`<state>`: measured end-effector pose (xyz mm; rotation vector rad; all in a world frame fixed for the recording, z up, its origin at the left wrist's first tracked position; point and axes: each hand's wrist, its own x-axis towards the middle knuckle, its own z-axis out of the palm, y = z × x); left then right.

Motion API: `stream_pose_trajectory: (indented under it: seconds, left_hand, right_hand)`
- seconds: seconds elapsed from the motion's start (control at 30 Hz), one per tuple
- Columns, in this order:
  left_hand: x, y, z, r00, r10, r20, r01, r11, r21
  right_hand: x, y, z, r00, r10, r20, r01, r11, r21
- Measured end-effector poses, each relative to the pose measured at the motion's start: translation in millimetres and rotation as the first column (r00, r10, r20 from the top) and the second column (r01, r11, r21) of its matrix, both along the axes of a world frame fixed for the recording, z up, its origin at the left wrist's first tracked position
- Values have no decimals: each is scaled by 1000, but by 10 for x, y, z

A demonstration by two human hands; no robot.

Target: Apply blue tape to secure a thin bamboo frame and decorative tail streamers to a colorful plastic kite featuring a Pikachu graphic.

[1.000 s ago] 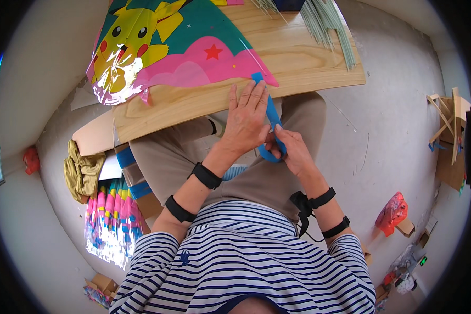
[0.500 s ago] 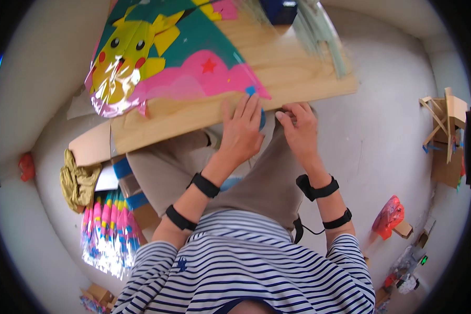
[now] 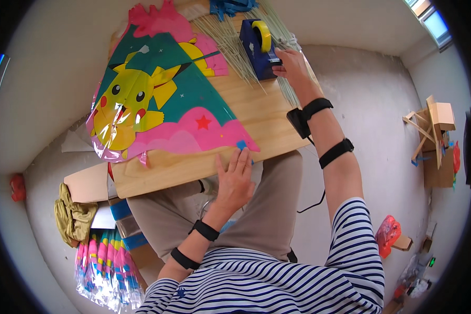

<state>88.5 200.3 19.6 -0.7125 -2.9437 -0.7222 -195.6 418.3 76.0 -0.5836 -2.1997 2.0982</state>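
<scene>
A large clear plastic sheet, shaped like a kite (image 3: 165, 107), lies on the wooden board, printed green and pink with a yellow cartoon figure. At its near right corner is a small blue tab (image 3: 241, 144). My left hand (image 3: 236, 178) rests at the board's near edge, fingers stretched flat beside that tab. My right hand (image 3: 296, 73) is farther off, at the cutting end of a dark blue tape dispenser (image 3: 252, 44). Its thumb and fingers curl around that end; what they pinch is hidden. The dispenser carries a roll of yellow tape (image 3: 265, 35).
Thin pale sticks (image 3: 220, 39) lie around the dispenser on the wooden board (image 3: 162, 180), with blue strips (image 3: 230, 7) at the back. Left of my legs are shiny wrapped packages (image 3: 107, 267) and an olive cloth (image 3: 73, 220). Cardboard (image 3: 438, 165) and a red bag (image 3: 387, 235) are at the right.
My right hand has moved from the board's near edge forward and right to the tape dispenser. My left hand stays at the blue tab. The view has tilted to show more of the board's far side.
</scene>
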Motion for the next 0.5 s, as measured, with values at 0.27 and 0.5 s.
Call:
stream_pose_trajectory:
  seconds: [0.27, 0.5]
  left_hand:
    - [-7, 5, 14, 1000, 1, 20, -1, 1000, 11]
    - [-6, 6, 8, 1000, 9, 11, -8, 1000, -16]
  right_hand:
    - [-9, -37, 88, 1000, 0, 29, 1, 1000, -14]
    - [226, -24, -21, 997, -63, -50, 51, 974, -220]
